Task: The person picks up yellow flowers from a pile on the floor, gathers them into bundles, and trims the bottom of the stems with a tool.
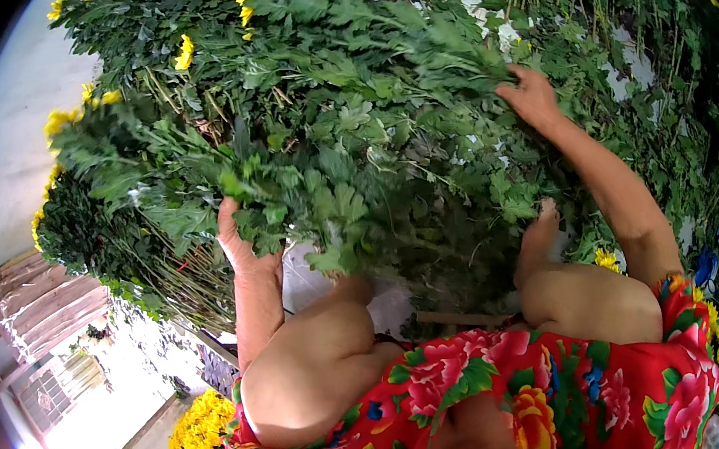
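Observation:
My left hand (pixel 247 246) is wrapped around a leafy bunch of chrysanthemum stems (pixel 163 173), its fingers partly hidden by the leaves. Yellow blooms (pixel 63 121) show at the far left, beyond this bunch. Farther out on the right, my right hand (pixel 531 98) pinches the end of a chrysanthemum spray (pixel 406 42), which stretches away to the left and is slightly blurred. Beneath both hands spreads a thick heap of cut leaves and stems (pixel 389 136).
Stacked stems (pixel 167 271) lie at left. Piled greenery (pixel 684 124) rises at right. A yellow flower bunch (pixel 201 438) stands near my left side. My bare feet (pixel 540 225) rest among the leaves. A bright doorway (pixel 83 411) opens at lower left.

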The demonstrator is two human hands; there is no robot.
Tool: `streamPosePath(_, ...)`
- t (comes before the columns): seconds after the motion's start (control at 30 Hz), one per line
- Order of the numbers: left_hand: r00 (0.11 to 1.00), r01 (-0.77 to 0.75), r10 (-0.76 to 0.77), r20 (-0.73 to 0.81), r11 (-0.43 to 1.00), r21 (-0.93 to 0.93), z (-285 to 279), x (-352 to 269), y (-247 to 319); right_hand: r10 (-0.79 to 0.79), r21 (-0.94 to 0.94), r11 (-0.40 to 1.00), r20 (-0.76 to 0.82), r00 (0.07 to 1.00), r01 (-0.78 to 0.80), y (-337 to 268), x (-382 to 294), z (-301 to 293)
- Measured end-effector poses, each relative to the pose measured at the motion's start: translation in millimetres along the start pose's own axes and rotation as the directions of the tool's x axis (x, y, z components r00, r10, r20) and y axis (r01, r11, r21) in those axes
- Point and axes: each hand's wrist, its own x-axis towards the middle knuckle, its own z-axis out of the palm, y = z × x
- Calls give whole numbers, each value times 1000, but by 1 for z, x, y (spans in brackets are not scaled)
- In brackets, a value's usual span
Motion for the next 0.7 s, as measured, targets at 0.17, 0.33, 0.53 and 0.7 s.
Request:
streamPosePath(0.17,996,32,-23,85,993,-112,-4,7,-11,-220,368,892,-158,963,264,5,-46,-38)
streamPosePath(0.33,992,-35,21,128,994,107,37,3,-23,-297,429,848,-105,949,313,-53,-82,-39)
streamPosePath(0.53,933,142,-41,357,954,-263,13,23,-13,-657,256,739,75,750,623,-120,-111,-7)
streamPosePath(0.7,899,210,-80,431,942,-263,8,9,-14,-649,112,750,318,691,652,-142,-125,6)
